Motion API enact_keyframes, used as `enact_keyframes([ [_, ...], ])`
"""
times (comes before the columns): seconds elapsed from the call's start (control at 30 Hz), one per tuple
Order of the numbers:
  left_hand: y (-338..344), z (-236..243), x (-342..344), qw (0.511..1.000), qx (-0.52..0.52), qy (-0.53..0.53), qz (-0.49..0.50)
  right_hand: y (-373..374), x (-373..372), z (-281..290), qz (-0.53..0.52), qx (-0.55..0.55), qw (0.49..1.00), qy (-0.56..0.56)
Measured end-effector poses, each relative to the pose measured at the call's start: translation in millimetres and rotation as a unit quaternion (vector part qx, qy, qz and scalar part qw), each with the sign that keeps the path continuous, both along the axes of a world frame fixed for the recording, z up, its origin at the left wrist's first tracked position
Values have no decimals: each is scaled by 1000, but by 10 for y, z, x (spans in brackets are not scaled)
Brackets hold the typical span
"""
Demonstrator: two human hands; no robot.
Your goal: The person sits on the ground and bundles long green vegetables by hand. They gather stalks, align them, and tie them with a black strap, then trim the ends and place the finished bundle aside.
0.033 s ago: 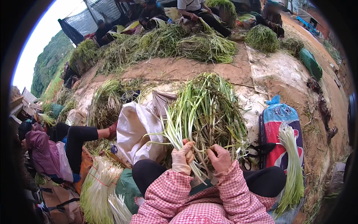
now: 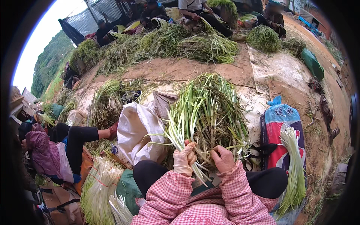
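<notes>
My left hand (image 2: 184, 160), in a pale thin glove, is closed round a small bunch of spring onions (image 2: 175, 131). Their green leaves point away from me, while the white ends stick out below my fist. Close by on the right, my bare right hand (image 2: 222, 159) has its thumb and fingers pinched together; what is between them, if anything, is too small to make out. Just beyond both hands rises a big heap of unsorted spring onions (image 2: 213, 103), mixed with brown, withered leaves.
A white sack (image 2: 137, 131) lies left of the heap. Tied bundles of cleaned stalks (image 2: 99, 191) stand at lower left. On the right, a loose bundle (image 2: 294, 168) rests on a coloured bag (image 2: 279, 120). Another person (image 2: 48, 153) sits at left; several people sit behind far heaps.
The white ends below my left fist have shifted slightly, and my right hand has moved very little. Everything else looks the same.
</notes>
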State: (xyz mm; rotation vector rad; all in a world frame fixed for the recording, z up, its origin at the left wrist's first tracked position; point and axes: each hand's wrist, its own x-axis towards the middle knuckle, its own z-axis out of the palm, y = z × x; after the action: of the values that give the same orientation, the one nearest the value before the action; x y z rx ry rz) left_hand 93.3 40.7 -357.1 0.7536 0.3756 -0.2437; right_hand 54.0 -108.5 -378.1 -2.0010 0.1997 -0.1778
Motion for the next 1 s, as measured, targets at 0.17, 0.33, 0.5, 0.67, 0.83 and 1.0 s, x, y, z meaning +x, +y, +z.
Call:
enact_keyframes([
  [0.17,-29,31,-69,999,19,12,-49,-155,34,420,-103,173,978,-58],
  [0.33,-91,-37,-162,995,-15,9,-97,149,299,344,24,201,979,-3],
  [0.5,-72,-2,-212,993,-20,22,-114,-122,533,254,-102,219,967,-81],
  [0.67,-96,-90,-157,995,60,7,-74,-11,236,245,86,112,988,-68],
  [0.83,53,-162,-21,987,160,-13,-22,-264,188,374,-97,478,865,-117],
  [1.0,286,200,45,981,160,-104,36,-224,111,462,-107,375,917,-79],
])
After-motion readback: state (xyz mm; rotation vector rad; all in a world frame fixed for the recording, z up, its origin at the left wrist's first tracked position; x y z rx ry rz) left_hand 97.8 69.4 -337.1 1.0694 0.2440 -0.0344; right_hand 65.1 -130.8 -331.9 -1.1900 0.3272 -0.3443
